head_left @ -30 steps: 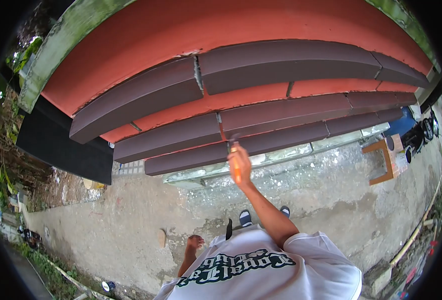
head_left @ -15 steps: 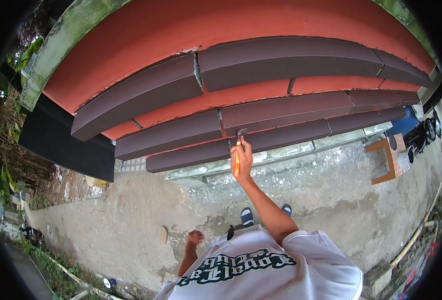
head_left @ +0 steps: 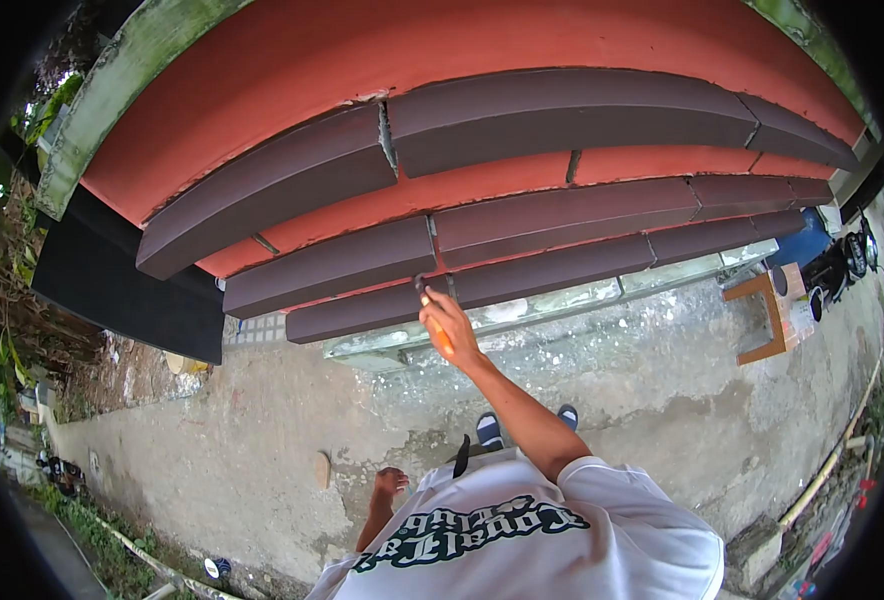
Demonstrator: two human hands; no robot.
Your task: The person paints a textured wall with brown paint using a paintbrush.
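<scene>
My right hand (head_left: pixel 448 328) is closed round the orange handle of a paintbrush (head_left: pixel 442 339). The dark bristle end touches or nearly touches the lowest brown band (head_left: pixel 362 308), just below the gap between two middle brown blocks (head_left: pixel 327 262). Red wall (head_left: pixel 522 180) shows between the brown bands. My left hand (head_left: pixel 391 481) hangs low beside my body, away from the wall, its fingers loosely curled; whether it holds anything is too small to tell.
A pale, worn ledge (head_left: pixel 522 308) runs under the bands. An orange-brown wooden stool (head_left: pixel 762 315) stands at right, near a parked motorbike (head_left: pixel 842 262). A flat tan object (head_left: pixel 323 469) lies on the concrete ground (head_left: pixel 232 430). Sandals are on my feet.
My right hand has moved left with the brush along the lower bands. The view has shifted slightly. My left hand stays low at my side.
</scene>
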